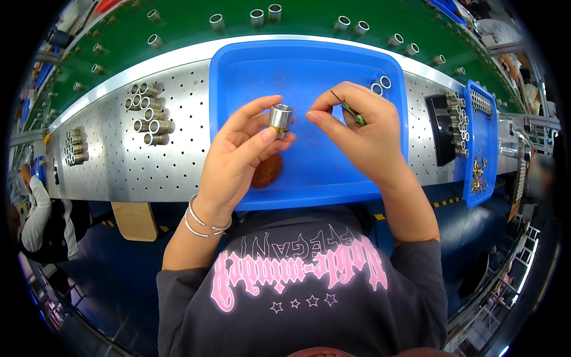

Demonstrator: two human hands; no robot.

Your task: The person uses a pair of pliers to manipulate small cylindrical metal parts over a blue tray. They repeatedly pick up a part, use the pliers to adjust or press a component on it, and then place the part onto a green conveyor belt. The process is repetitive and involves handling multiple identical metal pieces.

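My left hand (241, 143) grips a short, shiny metal sleeve (280, 117) with a brass-coloured lower part, its open end facing up. To the right of it, my right hand (366, 128) has thumb and forefinger pinched near the sleeve but apart from it. A slim tool with a green handle (360, 119) and a thin dark shaft is tucked in the fingers of that hand. Whether the fingertips also pinch something small, I cannot tell. Both hands are over a blue tray (309, 46). In the tray, a reddish-brown rounded lump (267, 172) is partly hidden beneath my left hand.
Two metal rings (376, 89) lie at the tray's right. Clusters of metal sleeves (150, 113) stand on the perforated metal table (184, 154). Beyond, a green conveyor belt (303, 18) carries more sleeves. A black holder (441, 131) and a second blue tray (491, 143) with small brass parts are right.
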